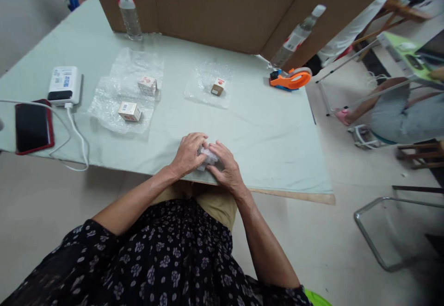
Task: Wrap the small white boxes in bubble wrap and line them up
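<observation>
Near the front edge of the table, a small bundle of bubble wrap (207, 158) lies between my two hands; what is inside it I cannot make out. My left hand (190, 152) curls over its left side, fingers bent. On the other side, my right hand (225, 165) grips it with thumb and fingers. Farther back, a small box (218, 86) rests on a bubble wrap sheet (197, 86). To the left, two more small boxes, one white (129, 111) and one patterned (147, 85), sit on overlapping bubble wrap sheets (107, 100).
An orange tape dispenser (290, 80) is at the table's right edge. Water bottles stand at left (126, 7) and right (298, 37) before a cardboard panel (222, 9). A white power bank (65, 84), its cable and a phone (33, 128) lie left. Another person (398, 111) is at right.
</observation>
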The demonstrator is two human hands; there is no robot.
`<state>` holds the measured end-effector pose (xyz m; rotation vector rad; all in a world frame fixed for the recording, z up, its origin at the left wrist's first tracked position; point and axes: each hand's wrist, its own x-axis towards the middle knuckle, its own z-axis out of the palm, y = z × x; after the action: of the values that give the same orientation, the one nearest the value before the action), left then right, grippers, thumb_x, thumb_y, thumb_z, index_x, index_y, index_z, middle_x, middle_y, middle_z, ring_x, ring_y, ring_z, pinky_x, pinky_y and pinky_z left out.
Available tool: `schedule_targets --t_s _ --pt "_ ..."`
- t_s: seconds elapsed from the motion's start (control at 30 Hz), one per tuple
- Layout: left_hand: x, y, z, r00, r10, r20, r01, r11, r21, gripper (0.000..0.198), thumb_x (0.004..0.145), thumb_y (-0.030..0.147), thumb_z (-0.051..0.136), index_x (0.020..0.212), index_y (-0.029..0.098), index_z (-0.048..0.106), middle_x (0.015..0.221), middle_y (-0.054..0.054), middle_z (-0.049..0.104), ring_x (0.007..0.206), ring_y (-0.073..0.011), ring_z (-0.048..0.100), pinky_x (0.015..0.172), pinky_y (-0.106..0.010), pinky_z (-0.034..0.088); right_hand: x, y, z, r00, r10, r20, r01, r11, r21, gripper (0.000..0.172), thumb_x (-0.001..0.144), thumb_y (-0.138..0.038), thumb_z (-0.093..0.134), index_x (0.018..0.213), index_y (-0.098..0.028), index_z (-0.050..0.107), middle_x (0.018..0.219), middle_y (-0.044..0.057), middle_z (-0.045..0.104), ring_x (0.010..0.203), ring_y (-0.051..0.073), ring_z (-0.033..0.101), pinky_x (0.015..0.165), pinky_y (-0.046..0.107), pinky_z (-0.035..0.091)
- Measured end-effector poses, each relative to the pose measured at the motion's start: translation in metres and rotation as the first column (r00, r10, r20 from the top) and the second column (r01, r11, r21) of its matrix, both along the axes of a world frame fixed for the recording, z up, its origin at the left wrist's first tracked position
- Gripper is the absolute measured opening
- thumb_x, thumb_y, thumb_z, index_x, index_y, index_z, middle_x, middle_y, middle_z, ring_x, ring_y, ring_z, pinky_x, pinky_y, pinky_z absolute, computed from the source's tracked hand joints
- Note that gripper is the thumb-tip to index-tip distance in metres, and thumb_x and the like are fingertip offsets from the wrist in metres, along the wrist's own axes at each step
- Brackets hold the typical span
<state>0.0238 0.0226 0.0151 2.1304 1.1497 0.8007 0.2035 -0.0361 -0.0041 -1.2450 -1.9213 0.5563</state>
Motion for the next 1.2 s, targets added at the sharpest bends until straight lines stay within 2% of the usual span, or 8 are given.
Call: schedule_targets --t_s 0.1,0.27,0.47,0.57,0.7,0.87,1.0,1.2 --pt "-0.011 0.008 0.002 0.991 -0.124 0.048 0.124 0.992 0.0 0.021 0.075 0.015 0.058 0.096 0.02 0.058 0.12 -0.009 0.066 0.118 -0.0241 0.057 0.105 -0.043 0.042 -0.001 0.001 -0.002 1.0 -0.008 0.005 0.008 0.999 0.034 0.052 0.089 -0.023 0.063 0.14 -0.031 0.053 0.141 0.005 0.059 0.14 0.025 0.045 0.117 0.051 0.036" --pt "-0.035 0.021 0.01 0.913 -0.402 -0.064 0.403 0.915 0.006 0.065 0.069 0.019 0.065 0.132 0.022 0.051 0.135 -0.012 0.056 0.128 -0.0282 0.05 0.11 -0.048 0.04 -0.002 0.003 -0.001 0.999 -0.034 -0.008 0.034 0.999 -0.007 0.049 0.088 -0.019 0.059 0.136 -0.032 0.058 0.14 0.004 0.06 0.139 0.024 0.046 0.116 0.05 0.037" --pt "-0.045 0.03 0.005 0.9 -0.395 -0.185 0.418 0.902 0.107 0.054 0.077 0.025 0.07 0.129 0.022 0.056 0.143 -0.014 0.051 0.136 -0.0301 0.045 0.112 -0.05 0.038 -0.001 0.004 0.001 0.999 -0.024 -0.042 0.023 1.0 -0.015 0.048 0.088 -0.017 0.059 0.133 -0.032 0.059 0.139 0.003 0.061 0.137 0.022 0.048 0.117 0.048 0.037" --pt "-0.044 0.03 -0.002 0.884 -0.444 -0.146 0.46 0.882 0.103 0.066 0.075 0.029 0.076 0.135 0.021 0.05 0.151 -0.016 0.044 0.143 -0.0299 0.039 0.116 -0.051 0.034 0.0 0.008 0.004 0.994 -0.036 -0.102 0.03 0.998 -0.059 0.044 0.087 -0.023 0.063 0.13 -0.031 0.062 0.138 0.004 0.062 0.134 0.022 0.051 0.116 0.046 0.037" --pt "-0.034 0.029 -0.005 0.926 -0.375 0.037 0.373 0.927 0.048 0.056 0.079 0.023 0.068 0.133 0.02 0.052 0.145 -0.015 0.053 0.138 -0.0264 0.046 0.114 -0.048 0.037 0.004 0.022 0.012 0.974 -0.084 -0.211 0.039 0.977 -0.209 0.041 0.082 -0.039 0.07 0.121 -0.027 0.069 0.132 0.006 0.066 0.124 0.023 0.059 0.111 0.042 0.042" --pt "-0.023 0.029 -0.003 0.933 -0.199 0.3 0.29 0.909 -0.3 0.032 0.079 0.031 0.067 0.106 0.015 0.064 0.103 -0.007 0.072 0.095 -0.0195 0.067 0.089 -0.036 0.052 0.002 0.032 0.02 0.941 -0.164 -0.295 0.018 0.897 -0.442 0.042 0.084 -0.05 0.063 0.112 -0.02 0.07 0.105 0.005 0.074 0.098 0.023 0.067 0.09 0.037 0.052" --pt "-0.02 0.028 -0.005 0.928 -0.118 0.353 0.263 0.88 -0.395 0.031 0.078 0.033 0.066 0.103 0.014 0.065 0.096 -0.005 0.07 0.086 -0.016 0.064 0.082 -0.031 0.051 0.0 0.029 0.016 0.959 -0.221 -0.179 0.137 0.91 -0.392 0.037 0.086 -0.049 0.059 0.105 -0.021 0.073 0.102 0.006 0.073 0.102 0.024 0.064 0.094 0.038 0.048" --pt "-0.013 0.029 -0.001 0.956 -0.04 0.292 0.163 0.896 -0.412 0.028 0.078 0.034 0.064 0.097 0.014 0.065 0.09 -0.004 0.069 0.081 -0.0161 0.063 0.08 -0.032 0.051 -0.004 0.029 0.012 0.951 -0.229 -0.207 0.144 0.921 -0.362 0.061 0.071 -0.052 0.075 0.122 -0.021 0.064 0.121 0.01 0.068 0.11 0.027 0.062 0.098 0.04 0.047"
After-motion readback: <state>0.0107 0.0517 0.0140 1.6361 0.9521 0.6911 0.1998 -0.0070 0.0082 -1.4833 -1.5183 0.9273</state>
